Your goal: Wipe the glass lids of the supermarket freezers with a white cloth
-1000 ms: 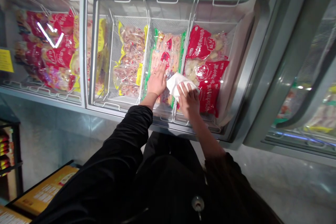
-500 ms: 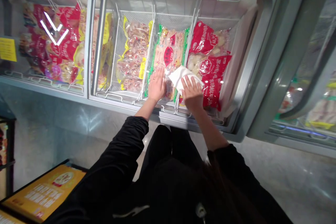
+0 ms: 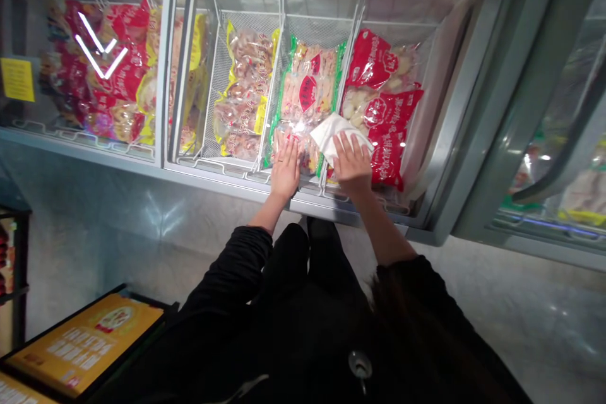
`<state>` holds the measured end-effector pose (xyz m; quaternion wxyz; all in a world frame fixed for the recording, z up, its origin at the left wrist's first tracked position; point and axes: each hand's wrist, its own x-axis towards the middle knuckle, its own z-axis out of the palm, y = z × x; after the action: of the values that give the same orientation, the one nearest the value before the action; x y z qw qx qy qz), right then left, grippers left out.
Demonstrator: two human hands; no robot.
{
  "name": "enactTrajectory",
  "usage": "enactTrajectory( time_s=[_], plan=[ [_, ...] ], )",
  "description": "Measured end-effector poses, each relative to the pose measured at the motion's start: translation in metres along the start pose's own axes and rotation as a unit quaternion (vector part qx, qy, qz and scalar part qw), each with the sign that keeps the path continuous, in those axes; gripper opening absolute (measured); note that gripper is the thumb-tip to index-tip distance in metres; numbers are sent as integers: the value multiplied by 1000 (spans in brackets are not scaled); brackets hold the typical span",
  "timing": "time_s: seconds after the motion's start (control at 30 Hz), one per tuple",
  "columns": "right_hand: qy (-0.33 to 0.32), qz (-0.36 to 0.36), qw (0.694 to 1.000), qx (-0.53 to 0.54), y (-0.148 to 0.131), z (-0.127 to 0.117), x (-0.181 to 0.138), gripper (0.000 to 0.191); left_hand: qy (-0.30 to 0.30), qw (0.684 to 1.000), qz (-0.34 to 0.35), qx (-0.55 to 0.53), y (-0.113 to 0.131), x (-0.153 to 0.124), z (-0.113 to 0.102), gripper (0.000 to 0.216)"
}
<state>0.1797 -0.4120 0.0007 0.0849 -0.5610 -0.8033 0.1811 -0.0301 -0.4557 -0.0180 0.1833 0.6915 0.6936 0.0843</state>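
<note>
My left hand (image 3: 286, 167) lies flat with fingers stretched forward, over the near end of the green-edged packs (image 3: 310, 85) in the middle compartment. My right hand (image 3: 351, 161) is spread over a folded white cloth (image 3: 334, 131), holding it beneath the fingers. The cloth spans the wire divider between the green-edged packs and the red bags (image 3: 398, 113). Both hands are at the near side of the freezer (image 3: 227, 184). Whether they touch the packs or a clear glass lid above them, I cannot tell.
Yellow-edged bags (image 3: 243, 88) lie in the compartment to the left. Farther left, a section with red packs (image 3: 113, 69) carries a yellow label (image 3: 17, 79). A freezer door with a dark handle (image 3: 549, 170) stands right. An orange box (image 3: 85, 341) sits at lower left.
My left hand has drawn back slightly toward the freezer's near edge. The cloth and right hand keep nearly the same place over the divider. The view has shifted slightly.
</note>
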Motion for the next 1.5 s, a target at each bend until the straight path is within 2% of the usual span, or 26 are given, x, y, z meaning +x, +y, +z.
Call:
enactTrajectory(
  time_s=[0.13, 0.23, 0.3, 0.37, 0.47, 0.6, 0.7, 0.8, 0.93, 1.03, 1.1, 1.2, 1.3, 1.43, 1.5],
  plan=[
    [-22, -18, 999, -15, -29, 12, -30, 54, 4, 1000, 9, -12, 0, 0, -2, 59],
    [-40, -61, 997, -4, -37, 17, -20, 53, 8, 1000, 4, -14, 4, -7, -4, 58],
    [-48, -104, 993, 9, -33, 16, -8, 53, 16, 1000, 0, -11, 7, -17, -5, 57],
    [-36, -115, 993, 10, -25, 13, -1, 52, 17, 1000, 0, -8, 9, -29, -4, 57],
    [-1, -44, 999, -13, -21, 14, -12, 54, 9, 1000, -1, -3, 9, -41, 0, 60],
    [-2, 42, 998, -36, -38, 27, -50, 57, 17, 1000, 2, -4, 6, -43, 6, 61],
    [-38, 58, 997, -43, -59, 35, -67, 58, 14, 1000, 15, -18, 6, -42, 7, 60],
    [-59, 42, 997, -38, -70, 32, -64, 58, 18, 999, 24, -33, 7, -42, 5, 62],
    [-40, 9, 998, -38, -54, 20, -51, 57, 25, 997, 70, -31, 9, -43, 1, 67],
    [-4, 60, 997, -56, -40, 19, -58, 58, 22, 993, 114, -19, 9, -44, 1, 68],
    [4, 93, 994, -63, -40, 24, -71, 59, 27, 992, 125, -13, 8, -44, 3, 66],
    [-12, 101, 993, -60, -52, 36, -86, 61, 41, 991, 125, -9, 6, -44, 6, 63],
    [-23, 90, 994, -62, -61, 39, -84, 61, 59, 993, 104, -12, 5, -42, 9, 64],
    [-29, 58, 996, -64, -46, 28, -65, 60, 71, 993, 88, -24, 5, -42, 9, 69],
    [-23, 71, 995, -59, -33, 23, -62, 60, 71, 993, 87, -24, 5, -42, 9, 70]
  ],
)
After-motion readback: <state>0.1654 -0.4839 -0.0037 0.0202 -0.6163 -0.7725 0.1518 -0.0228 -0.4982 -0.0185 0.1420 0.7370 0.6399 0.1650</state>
